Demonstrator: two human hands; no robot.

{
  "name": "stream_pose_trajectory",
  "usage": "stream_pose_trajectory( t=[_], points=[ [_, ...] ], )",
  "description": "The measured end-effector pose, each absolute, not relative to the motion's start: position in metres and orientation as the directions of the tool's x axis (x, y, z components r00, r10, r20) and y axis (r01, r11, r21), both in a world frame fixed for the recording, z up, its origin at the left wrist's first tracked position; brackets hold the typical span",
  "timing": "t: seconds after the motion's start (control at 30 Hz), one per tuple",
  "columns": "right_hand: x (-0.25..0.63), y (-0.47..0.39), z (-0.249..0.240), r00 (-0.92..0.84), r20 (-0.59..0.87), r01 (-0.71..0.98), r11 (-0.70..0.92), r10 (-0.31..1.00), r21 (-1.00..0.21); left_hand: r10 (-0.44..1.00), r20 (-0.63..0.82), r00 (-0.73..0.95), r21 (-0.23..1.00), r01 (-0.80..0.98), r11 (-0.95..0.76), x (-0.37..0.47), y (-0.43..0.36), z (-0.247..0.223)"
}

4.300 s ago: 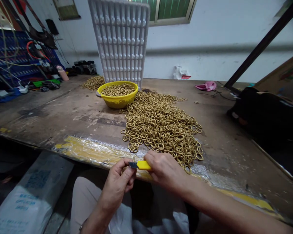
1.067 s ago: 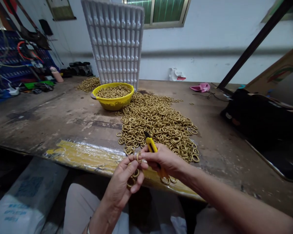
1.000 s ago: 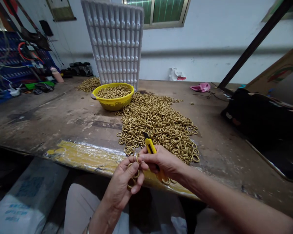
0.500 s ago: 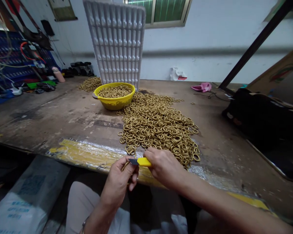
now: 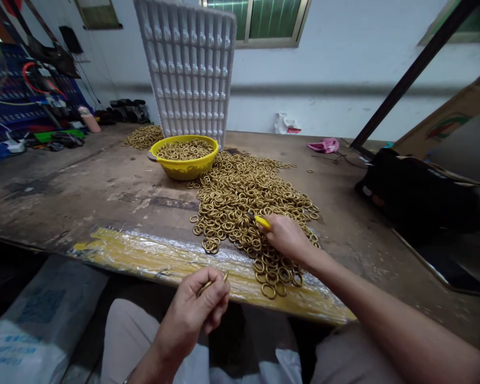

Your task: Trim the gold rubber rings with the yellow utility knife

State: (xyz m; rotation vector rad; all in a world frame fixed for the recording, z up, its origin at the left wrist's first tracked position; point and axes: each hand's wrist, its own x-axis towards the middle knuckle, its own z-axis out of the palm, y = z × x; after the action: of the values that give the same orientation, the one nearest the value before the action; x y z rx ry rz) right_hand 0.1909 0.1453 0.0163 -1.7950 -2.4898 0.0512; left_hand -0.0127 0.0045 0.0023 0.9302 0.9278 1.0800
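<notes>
the right hand (image 5: pixel 286 236) holds a yellow knife (image 5: pixel 262 222) at the ring pile (image 5: pixel 240 194), left hand (image 5: pixel 196 306) gripping gold rings (image 5: pixel 225 276).

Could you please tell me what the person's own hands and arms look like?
The left hand and right hand are ungloved, and no sleeve shows on the left arm or right arm. A sliver of a band shows at the left wrist, too little to identify.

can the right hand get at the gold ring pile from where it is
Very likely yes: the right hand is right at the gold ring pile, with nothing seen blocking it, though the yellow knife in its grip may make picking up rings a little awkward.
</notes>
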Motion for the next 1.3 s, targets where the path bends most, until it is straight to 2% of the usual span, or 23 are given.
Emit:
stream_pose_trajectory(
  t=[0.07,0.17,0.33,0.4,0.47,0.53,0.6,0.67,0.77,0.83,0.9,0.97,1.07,1.2,1.3],
  points=[
    [0.191,0.153,0.012,-0.335,0.061,0.935,0.339,0.940,-0.101,0.963,-0.163,0.214,0.901,-0.365,0.234,-0.011,0.006,-0.001],
    [0.183,0.156,0.004,-0.388,0.055,0.917,0.392,0.920,-0.076,0.964,-0.177,0.200,0.835,-0.488,0.255,-0.009,0.010,-0.009],
    [0.173,0.156,0.000,-0.406,0.059,0.910,0.409,0.912,-0.065,0.933,-0.178,0.312,0.681,-0.645,0.346,-0.008,0.014,-0.017],
    [0.172,0.152,0.006,-0.394,0.069,0.895,0.400,0.916,-0.198,0.926,-0.210,0.314,0.675,-0.639,0.370,-0.007,0.016,-0.018],
    [0.171,0.144,0.014,-0.385,-0.002,0.801,0.333,0.923,-0.497,0.931,-0.258,0.258,0.725,-0.585,0.363,-0.004,0.019,-0.020],
    [0.168,0.133,0.021,-0.420,-0.156,0.619,0.157,0.894,-0.770,0.946,-0.283,0.161,0.804,-0.497,0.325,-0.001,0.022,-0.020],
    [0.165,0.123,0.027,-0.492,-0.254,0.486,0.020,0.833,-0.874,0.963,-0.264,0.059,0.866,-0.424,0.263,0.001,0.024,-0.019],
    [0.161,0.114,0.030,-0.566,-0.227,0.405,0.027,0.793,-0.914,0.969,-0.247,0.026,0.890,-0.389,0.237,0.001,0.025,-0.017],
    [0.158,0.107,0.034,-0.650,-0.111,0.310,0.129,0.752,-0.942,0.959,-0.268,0.086,0.874,-0.398,0.280,0.000,0.026,-0.013],
    [0.156,0.104,0.036,-0.664,-0.106,0.283,0.118,0.740,-0.952,0.958,-0.266,0.103,0.884,-0.371,0.285,-0.001,0.025,-0.012],
    [0.156,0.102,0.037,-0.653,-0.184,0.282,0.011,0.735,-0.959,0.977,-0.214,0.022,0.939,-0.272,0.212,0.000,0.024,-0.013],
    [0.155,0.100,0.037,-0.645,-0.305,0.263,-0.172,0.700,-0.950,0.990,-0.112,-0.087,0.988,-0.117,0.101,0.001,0.023,-0.014],
    [0.155,0.097,0.032,-0.640,-0.426,0.173,-0.420,0.640,-0.891,0.993,0.022,-0.117,0.997,0.077,-0.013,0.001,0.020,-0.015],
    [0.155,0.098,0.024,-0.660,-0.510,0.067,-0.633,0.552,-0.771,0.993,0.063,-0.098,0.990,0.135,-0.050,0.000,0.017,-0.017],
    [0.153,0.098,0.021,-0.675,-0.532,0.025,-0.705,0.511,-0.709,0.988,0.097,-0.117,0.984,0.157,-0.079,0.001,0.016,-0.018]
  ],
)
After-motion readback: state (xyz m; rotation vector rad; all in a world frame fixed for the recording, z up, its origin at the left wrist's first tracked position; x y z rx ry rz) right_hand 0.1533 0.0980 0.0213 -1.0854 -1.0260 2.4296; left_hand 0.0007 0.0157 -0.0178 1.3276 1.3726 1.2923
